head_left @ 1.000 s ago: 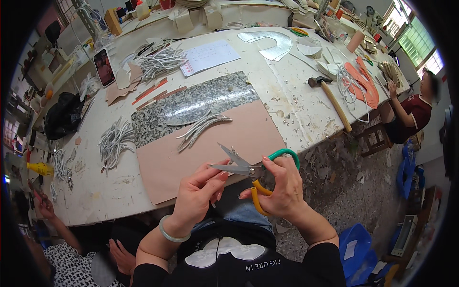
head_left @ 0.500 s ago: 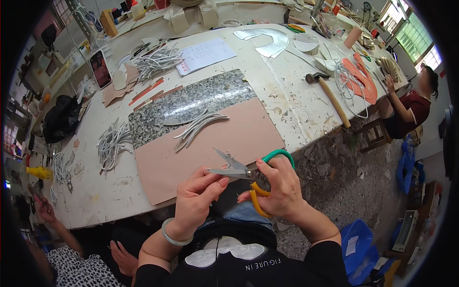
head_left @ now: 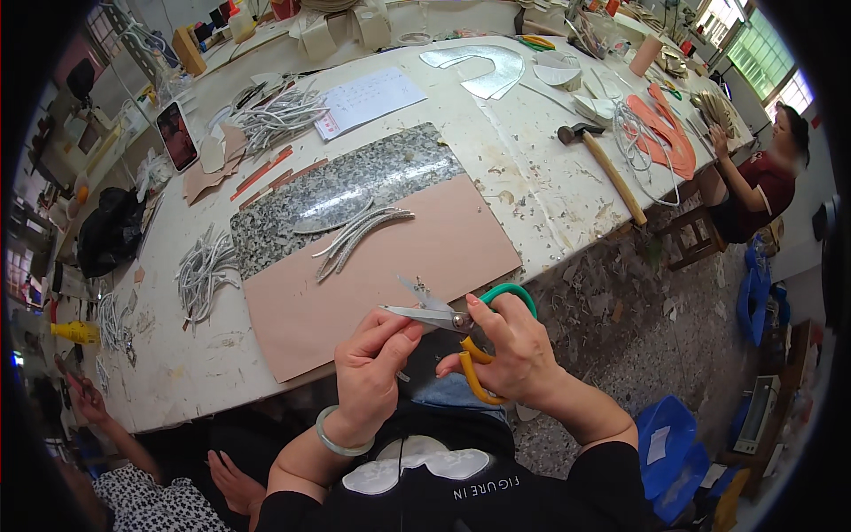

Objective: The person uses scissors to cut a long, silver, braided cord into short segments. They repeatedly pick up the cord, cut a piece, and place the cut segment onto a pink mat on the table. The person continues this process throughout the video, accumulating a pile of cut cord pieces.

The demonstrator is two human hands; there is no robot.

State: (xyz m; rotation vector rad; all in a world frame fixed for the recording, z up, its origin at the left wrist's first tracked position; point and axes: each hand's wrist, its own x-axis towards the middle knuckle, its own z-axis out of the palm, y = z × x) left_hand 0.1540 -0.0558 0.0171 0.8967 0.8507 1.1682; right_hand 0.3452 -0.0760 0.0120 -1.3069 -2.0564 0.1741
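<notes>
My right hand (head_left: 514,350) grips a pair of scissors (head_left: 434,315) with one green and one yellow handle loop, its blades parted and pointing left. My left hand (head_left: 377,355) is closed in a pinch at the lower blade's tip. A short silver strip end (head_left: 403,377) pokes out under its fingers; most of the strip is hidden. Beyond both hands, a few curved silver strips (head_left: 363,238) lie across a pinkish-tan sheet (head_left: 381,293) and the speckled stone slab (head_left: 355,177) under it.
Bundles of silver cords (head_left: 206,277) lie left, with more (head_left: 279,115) behind the slab. A hammer (head_left: 612,173), coral pieces (head_left: 660,133) and a silver curved piece (head_left: 483,69) are to the right. One person (head_left: 753,191) sits at far right, another's hand (head_left: 235,483) is lower left.
The scissor blades have drawn somewhat closer together. My left hand has shifted slightly, and the silver strip end now shows below it. The whole view has moved a little.
</notes>
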